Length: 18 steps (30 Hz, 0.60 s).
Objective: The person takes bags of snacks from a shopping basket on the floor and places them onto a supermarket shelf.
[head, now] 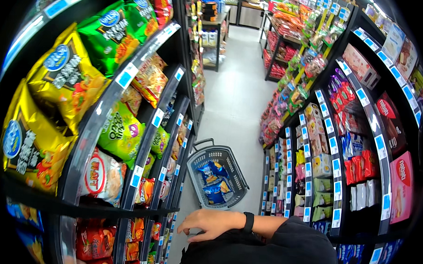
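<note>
My right hand [203, 225], with a black band on its wrist, reaches across my body above the near end of a grey plastic shopping basket [242, 168]. Its fingers are loosely bent and apart, holding nothing. The basket stands on the aisle floor with its handle at the far end; several blue snack bags [214, 195] lie inside. At the bottom left edge, a small skin-coloured patch beside a red snack bag [95, 245] may be part of my left hand; what it touches is hidden.
Left shelves hold yellow chip bags [68, 81], green chip bags [103, 34] and a lime-green snack bag [122, 132]. Right shelves carry a pink wafer box [401, 187] and small packs. Hanging candy bags [296, 96] edge the aisle; a display rack [281, 47] stands beyond.
</note>
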Tool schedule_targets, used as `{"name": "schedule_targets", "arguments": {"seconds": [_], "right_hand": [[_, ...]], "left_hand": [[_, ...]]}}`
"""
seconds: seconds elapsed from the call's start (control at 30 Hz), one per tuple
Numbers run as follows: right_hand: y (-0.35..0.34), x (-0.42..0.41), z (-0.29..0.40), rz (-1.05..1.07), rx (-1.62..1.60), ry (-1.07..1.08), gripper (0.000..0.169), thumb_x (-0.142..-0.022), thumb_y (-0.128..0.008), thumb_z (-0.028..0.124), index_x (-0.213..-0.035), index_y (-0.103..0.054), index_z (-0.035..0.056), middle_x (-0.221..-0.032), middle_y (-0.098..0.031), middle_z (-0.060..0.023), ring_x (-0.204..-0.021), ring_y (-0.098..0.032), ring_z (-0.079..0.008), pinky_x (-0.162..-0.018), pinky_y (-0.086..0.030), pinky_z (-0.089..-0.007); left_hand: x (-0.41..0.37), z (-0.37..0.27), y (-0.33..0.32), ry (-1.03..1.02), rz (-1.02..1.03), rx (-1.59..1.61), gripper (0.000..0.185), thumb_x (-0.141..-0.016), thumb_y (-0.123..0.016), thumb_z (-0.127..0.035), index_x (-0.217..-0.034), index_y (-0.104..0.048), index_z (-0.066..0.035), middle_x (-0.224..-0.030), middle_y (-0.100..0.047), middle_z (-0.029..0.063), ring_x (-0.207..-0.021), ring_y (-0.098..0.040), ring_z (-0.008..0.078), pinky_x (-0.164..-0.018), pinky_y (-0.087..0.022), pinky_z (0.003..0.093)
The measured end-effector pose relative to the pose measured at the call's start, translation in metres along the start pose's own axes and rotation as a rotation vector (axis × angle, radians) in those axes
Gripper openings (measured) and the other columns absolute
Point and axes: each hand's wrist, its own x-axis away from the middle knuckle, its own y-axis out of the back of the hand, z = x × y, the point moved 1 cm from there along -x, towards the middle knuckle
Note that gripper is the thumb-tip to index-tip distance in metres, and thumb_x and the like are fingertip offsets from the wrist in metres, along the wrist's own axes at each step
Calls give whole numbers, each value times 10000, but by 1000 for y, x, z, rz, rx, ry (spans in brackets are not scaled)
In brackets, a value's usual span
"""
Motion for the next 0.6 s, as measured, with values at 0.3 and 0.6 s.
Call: {"name": "schedule_targets", "arguments": {"seconds": [0.3, 0.6], "right_hand": [[-20, 67, -191, -236, -297, -662, 316, -917, -664, 196, -1158, -599, 3, -855, -698, -86, -803, -664, -169, -744, -522, -309], [-124, 201, -481, -394, -312, -1264, 376, -834, -682, 288, -1077, -635, 4, -979, -697, -203, -944, -670, -331, -846, -514, -399]], "left_hand": [[184, -164, -182, 671, 564, 732, 337, -906, -571, -37, -1234, -519, 18, -1189, -561, 172, -1045, -587, 287, -953, -459, 413], [257, -267, -250, 1102, 1089, 1006, 246, -878, -583, 37, -1124, -562, 31, -1096, -571, 119, -1002, -602, 212, -909, -489, 327]]}}
